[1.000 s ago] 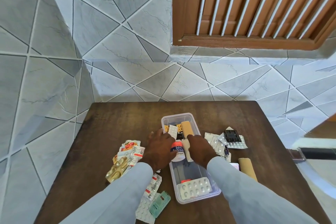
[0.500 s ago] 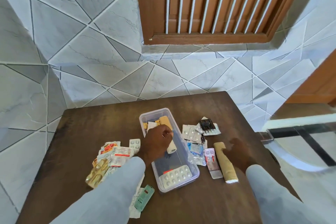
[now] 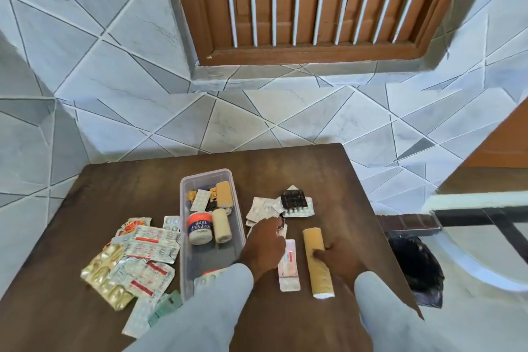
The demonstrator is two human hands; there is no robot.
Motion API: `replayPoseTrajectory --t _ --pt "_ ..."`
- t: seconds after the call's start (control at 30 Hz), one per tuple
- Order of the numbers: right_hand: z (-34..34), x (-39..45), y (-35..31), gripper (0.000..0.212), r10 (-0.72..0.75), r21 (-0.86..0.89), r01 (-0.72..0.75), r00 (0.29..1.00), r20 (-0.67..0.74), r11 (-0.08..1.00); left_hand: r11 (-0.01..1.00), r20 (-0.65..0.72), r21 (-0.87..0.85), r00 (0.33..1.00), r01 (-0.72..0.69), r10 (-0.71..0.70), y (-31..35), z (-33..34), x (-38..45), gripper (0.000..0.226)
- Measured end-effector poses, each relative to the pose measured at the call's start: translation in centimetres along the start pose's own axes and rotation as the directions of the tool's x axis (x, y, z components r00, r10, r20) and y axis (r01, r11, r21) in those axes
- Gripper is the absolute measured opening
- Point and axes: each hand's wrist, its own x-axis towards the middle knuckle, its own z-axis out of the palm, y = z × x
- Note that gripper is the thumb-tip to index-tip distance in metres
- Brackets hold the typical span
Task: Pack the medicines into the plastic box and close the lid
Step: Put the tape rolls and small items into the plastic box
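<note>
A clear plastic box (image 3: 213,237) stands open on the dark wooden table (image 3: 114,203), its long side running from near to far, and no lid can be seen. Inside it, at the far end, lie a tan bandage roll (image 3: 223,194), a white blister strip (image 3: 200,200) and some small yellow packs; in the middle lies a white tub (image 3: 200,228) whose blue label reads "ADHESIVE TAPE", touching a cream bandage roll (image 3: 221,226) on its right. Another blister strip at the near end of the box is mostly hidden by the left sleeve (image 3: 211,306). The left hand (image 3: 264,243) reaches across the box's right wall to the table, its fingers stretched toward a heap of white blister strips (image 3: 264,207); whether the fingertips pinch anything cannot be told. Just right of that hand lies a long narrow pack (image 3: 289,266) with red print too small to read. The right hand (image 3: 337,260) has its grip curled round a long tan bandage roll (image 3: 317,260) lying on the table, thumb on the near-left side, fingers over the right. Far of it, a black blister pack (image 3: 293,198) rests on a white strip. Left of the box spreads a pile of medicine strips (image 3: 137,260), silver with red bands and gold foil, their writing blurred, with a green pack (image 3: 168,306) at the near edge. Behind the table are grey tiled walls and a brown slatted window.
</note>
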Motion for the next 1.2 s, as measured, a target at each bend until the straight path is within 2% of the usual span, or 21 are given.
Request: replayPoseTrajectory --t 0.1,0.23,0.4,0.5,0.6,0.67,0.73,0.8,0.9,1.0,1.07,1.13,1.2 --pt "-1.2 0.3 0.9 0.031 -0.004 0.061 0.002 1.000 0.025 0.998 0.998 0.021 0.013 0.998 0.054 -0.054 0.0 1.2 0.0 0.048" --pt "-2.3 0.7 1.3 0.026 0.012 0.144 -0.021 0.998 0.064 0.989 0.979 -0.026 0.166 0.993 0.119 -0.116 -0.3 2.8 0.3 0.056" --pt "-2.3 0.7 1.7 0.024 0.010 0.157 -0.020 0.998 0.067 0.987 0.955 -0.042 0.283 0.996 0.088 -0.079 -0.4 4.2 0.8 0.045" --pt "-2.1 0.5 1.6 0.029 0.022 0.144 -0.029 0.998 0.053 0.989 0.964 -0.033 0.247 0.995 0.095 -0.090 0.3 3.7 0.5 0.034" --pt "-2.3 0.5 0.7 0.036 0.034 0.149 -0.040 0.998 0.044 0.988 0.989 -0.016 0.145 1.000 0.017 -0.015 1.0 1.0 -0.2 0.020" --pt "-2.5 0.0 -1.2 0.043 0.024 0.174 -0.031 0.999 0.044 0.984 0.997 -0.095 0.068 0.995 -0.027 0.033 0.7 -2.5 -1.0 0.017" --pt "-2.4 0.3 -3.2 0.052 -0.019 0.186 0.015 1.000 0.020 0.982 0.995 -0.210 0.080 0.975 -0.058 0.073 -0.3 -6.4 -1.9 0.015" --pt "-1.4 -0.1 -6.2 0.050 -0.080 0.202 0.085 0.996 -0.033 0.976 0.992 -0.273 0.100 0.957 -0.071 0.096 -2.7 -10.0 -2.9 0.015" --pt "0.8 -1.6 -11.1 0.038 -0.167 0.277 0.162 0.986 -0.007 0.947 0.992 -0.225 0.121 0.973 -0.030 0.057 -5.9 -12.0 -4.1 0.017" --pt "3.8 -3.2 -14.9 0.031 -0.274 0.229 0.268 0.962 -0.008 0.936 0.986 -0.229 0.168 0.973 0.007 0.032 -8.2 -11.4 -4.8 0.020" --pt "5.7 -3.5 -16.0 0.033 -0.307 0.171 0.310 0.951 -0.044 0.935 0.991 -0.268 0.127 0.963 0.045 -0.009 -8.8 -11.2 -5.0 0.022" --pt "7.1 -3.7 -16.7 0.039 -0.317 0.053 0.322 0.945 -0.083 0.945 0.995 -0.297 0.035 0.952 0.089 -0.075 -9.4 -12.0 -5.0 0.020" --pt "8.2 -3.9 -17.2 0.045 -0.341 -0.089 0.333 0.935 -0.101 0.939 0.991 -0.317 0.017 0.941 0.131 -0.119 -10.1 -13.1 -4.8 0.019"
